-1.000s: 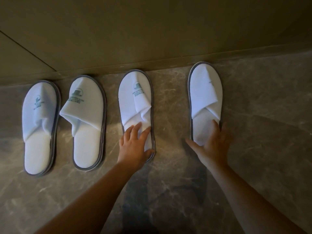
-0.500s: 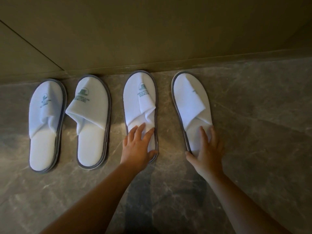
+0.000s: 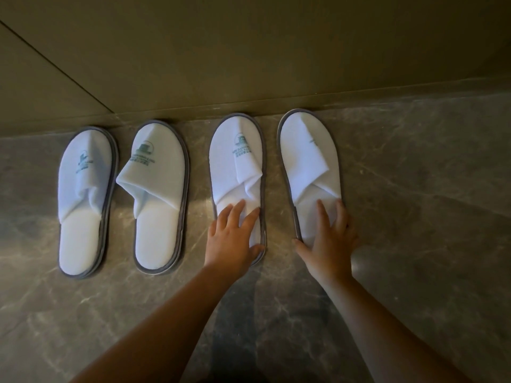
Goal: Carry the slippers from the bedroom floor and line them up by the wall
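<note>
Several white slippers with grey soles lie in a row on the marble floor, toes at the wall. The far-left slipper [image 3: 83, 189] and the second slipper [image 3: 157, 217] lie untouched. My left hand [image 3: 235, 239] lies on the heel of the third slipper [image 3: 237, 161], fingers spread on top and thumb hooked round its right edge. My right hand [image 3: 329, 244] presses on the heel of the right slipper [image 3: 307, 150], thumb at its left edge. That slipper is angled slightly, toe leaning left.
A plain olive wall [image 3: 249, 51] with a low baseboard [image 3: 387, 92] runs across the top. Brown-grey marble floor [image 3: 428, 217] extends to the right of the row and in front of it. Both my forearms reach in from the bottom.
My right hand has slid the right slipper leftward, closer to the third slipper, and it now lies slightly angled. My left hand has stayed on the third slipper's heel.
</note>
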The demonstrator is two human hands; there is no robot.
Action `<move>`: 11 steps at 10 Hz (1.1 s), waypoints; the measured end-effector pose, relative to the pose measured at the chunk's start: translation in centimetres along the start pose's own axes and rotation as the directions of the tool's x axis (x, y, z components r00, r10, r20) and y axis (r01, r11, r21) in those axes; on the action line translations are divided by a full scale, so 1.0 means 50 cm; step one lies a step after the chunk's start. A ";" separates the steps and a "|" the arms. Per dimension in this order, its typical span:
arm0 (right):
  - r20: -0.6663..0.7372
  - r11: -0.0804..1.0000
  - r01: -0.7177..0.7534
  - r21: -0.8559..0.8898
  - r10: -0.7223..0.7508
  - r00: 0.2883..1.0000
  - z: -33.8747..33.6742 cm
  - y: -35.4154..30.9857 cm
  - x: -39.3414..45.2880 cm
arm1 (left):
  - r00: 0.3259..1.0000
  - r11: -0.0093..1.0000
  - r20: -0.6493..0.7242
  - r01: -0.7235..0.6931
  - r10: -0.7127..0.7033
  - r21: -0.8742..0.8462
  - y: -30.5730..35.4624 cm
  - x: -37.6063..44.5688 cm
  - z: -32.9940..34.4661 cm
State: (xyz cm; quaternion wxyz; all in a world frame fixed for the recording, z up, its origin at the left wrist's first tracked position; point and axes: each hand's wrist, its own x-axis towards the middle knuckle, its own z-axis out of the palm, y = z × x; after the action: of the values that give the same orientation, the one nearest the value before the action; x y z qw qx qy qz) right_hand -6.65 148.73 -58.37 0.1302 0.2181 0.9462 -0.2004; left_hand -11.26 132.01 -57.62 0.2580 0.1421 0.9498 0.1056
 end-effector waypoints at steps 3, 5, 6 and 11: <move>-0.008 0.999 -0.027 0.017 0.027 1.000 -0.001 0.000 -0.002 | 1.000 1.000 -0.009 -0.005 0.005 -0.006 -0.001 0.002 0.005; -0.014 0.999 -0.036 0.028 0.036 0.999 -0.005 0.003 -0.001 | 1.000 1.000 0.007 0.003 -0.003 -0.009 -0.001 0.000 0.001; -0.012 0.999 -0.037 0.025 0.038 0.999 -0.006 0.005 0.001 | 1.000 1.000 0.011 0.001 -0.001 0.001 0.001 0.001 -0.002; 0.040 0.999 -0.041 0.012 0.040 0.998 -0.016 -0.001 -0.001 | 0.999 1.000 0.039 0.017 -0.017 0.003 0.010 -0.001 -0.011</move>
State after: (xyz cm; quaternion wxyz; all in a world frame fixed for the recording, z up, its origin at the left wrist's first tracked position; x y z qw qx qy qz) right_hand -6.75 149.02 -57.60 0.1514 0.2341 0.9375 -0.2081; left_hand -11.39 132.40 -57.02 0.2772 0.1364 0.9458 0.0995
